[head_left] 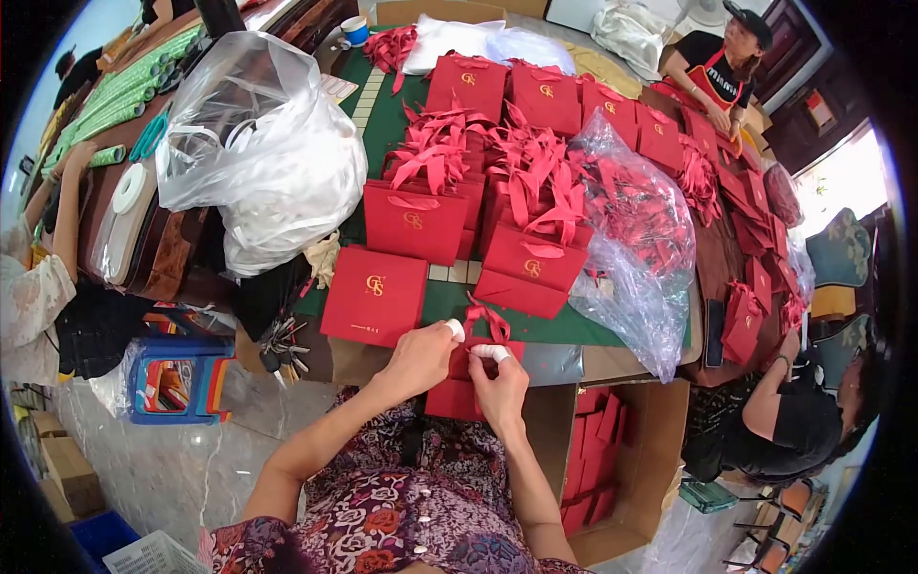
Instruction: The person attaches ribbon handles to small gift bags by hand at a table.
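Observation:
At the table's near edge, a small red paper bag (451, 400) is between my two hands, with a red ribbon (490, 321) looping up from its top. My left hand (421, 359) pinches at the bag's top edge beside the ribbon. Opposite it, my right hand (500, 383) is closed with thumb and fingers on the ribbon. Both hands have white wrapping on a finger. What lies exactly between the fingertips is partly hidden. Left of them a flat red bag (374, 295) with a gold emblem lies on the green tabletop.
Rows of red ribbon-handled bags (415, 222) stand beyond my hands. A clear plastic bag of red ribbons (636, 220) lies to the right, a bag of white strips (287, 182) to the left. Below right is an open carton (650, 459) holding red bags. Co-workers sit around the tables.

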`<state>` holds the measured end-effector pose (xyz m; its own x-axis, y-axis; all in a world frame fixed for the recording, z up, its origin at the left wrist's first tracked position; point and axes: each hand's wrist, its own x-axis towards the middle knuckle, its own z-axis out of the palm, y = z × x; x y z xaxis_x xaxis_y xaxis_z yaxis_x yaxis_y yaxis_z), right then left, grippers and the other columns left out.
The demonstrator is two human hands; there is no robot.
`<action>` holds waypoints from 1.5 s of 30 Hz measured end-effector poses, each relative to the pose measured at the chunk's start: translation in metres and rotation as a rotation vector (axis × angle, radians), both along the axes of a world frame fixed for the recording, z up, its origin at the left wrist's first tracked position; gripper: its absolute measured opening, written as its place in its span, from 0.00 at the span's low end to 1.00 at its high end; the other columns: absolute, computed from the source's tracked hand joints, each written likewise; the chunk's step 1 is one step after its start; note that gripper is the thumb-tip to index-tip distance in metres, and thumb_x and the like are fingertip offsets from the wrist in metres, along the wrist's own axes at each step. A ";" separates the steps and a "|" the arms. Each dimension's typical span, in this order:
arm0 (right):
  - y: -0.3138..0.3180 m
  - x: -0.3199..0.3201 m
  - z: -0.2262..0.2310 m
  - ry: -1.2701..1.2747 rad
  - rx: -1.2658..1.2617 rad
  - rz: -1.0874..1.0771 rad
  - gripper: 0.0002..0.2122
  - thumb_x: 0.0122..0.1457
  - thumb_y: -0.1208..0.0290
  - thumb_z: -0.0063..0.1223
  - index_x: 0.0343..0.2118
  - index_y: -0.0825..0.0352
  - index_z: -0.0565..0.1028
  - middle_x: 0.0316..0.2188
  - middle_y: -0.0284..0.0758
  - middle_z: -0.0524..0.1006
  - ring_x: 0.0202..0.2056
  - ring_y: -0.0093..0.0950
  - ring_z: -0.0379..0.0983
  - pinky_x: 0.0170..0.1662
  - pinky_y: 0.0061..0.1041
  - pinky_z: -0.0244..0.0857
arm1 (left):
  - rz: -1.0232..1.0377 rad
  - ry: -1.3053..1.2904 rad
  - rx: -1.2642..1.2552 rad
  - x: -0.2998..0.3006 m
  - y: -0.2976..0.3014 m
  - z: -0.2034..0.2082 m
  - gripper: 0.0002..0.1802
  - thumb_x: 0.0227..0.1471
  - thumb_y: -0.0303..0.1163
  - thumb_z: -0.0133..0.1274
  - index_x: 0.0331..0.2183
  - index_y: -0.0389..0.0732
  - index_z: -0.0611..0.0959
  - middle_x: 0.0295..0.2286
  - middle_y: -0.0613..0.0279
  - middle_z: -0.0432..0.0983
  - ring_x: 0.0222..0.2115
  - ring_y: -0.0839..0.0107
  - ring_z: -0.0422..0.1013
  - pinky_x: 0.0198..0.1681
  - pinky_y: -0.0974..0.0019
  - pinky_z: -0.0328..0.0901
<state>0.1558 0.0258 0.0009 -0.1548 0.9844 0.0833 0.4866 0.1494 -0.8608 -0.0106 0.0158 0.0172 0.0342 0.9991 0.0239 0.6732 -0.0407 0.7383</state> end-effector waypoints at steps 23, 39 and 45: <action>0.005 0.008 0.027 0.061 -0.260 -0.011 0.06 0.53 0.74 0.60 0.33 0.69 0.80 0.29 0.40 0.81 0.29 0.27 0.79 0.36 0.26 0.72 | -0.070 -0.646 -0.379 -0.018 0.009 -0.023 0.04 0.58 0.23 0.49 0.36 0.36 0.77 0.27 0.72 0.71 0.30 0.84 0.65 0.33 0.75 0.62; 0.001 -0.006 0.036 -0.091 -0.143 0.011 0.05 0.51 0.74 0.60 0.30 0.69 0.79 0.24 0.40 0.80 0.27 0.30 0.80 0.33 0.28 0.72 | 0.011 -0.293 -0.085 -0.001 -0.002 0.003 0.05 0.53 0.24 0.51 0.35 0.36 0.77 0.25 0.51 0.77 0.27 0.63 0.76 0.31 0.64 0.68; -0.004 -0.013 0.036 -0.083 -0.058 -0.022 0.06 0.51 0.75 0.60 0.30 0.70 0.78 0.25 0.41 0.79 0.27 0.34 0.79 0.32 0.30 0.71 | 0.032 -0.256 -0.016 0.002 -0.007 0.005 0.06 0.52 0.25 0.50 0.34 0.36 0.76 0.28 0.47 0.78 0.32 0.48 0.75 0.36 0.52 0.68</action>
<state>0.1427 0.0215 0.0371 -0.1373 0.9904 0.0140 0.5596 0.0892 -0.8240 -0.0082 0.0087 0.0225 -0.0024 0.9999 0.0117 0.4652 -0.0093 0.8852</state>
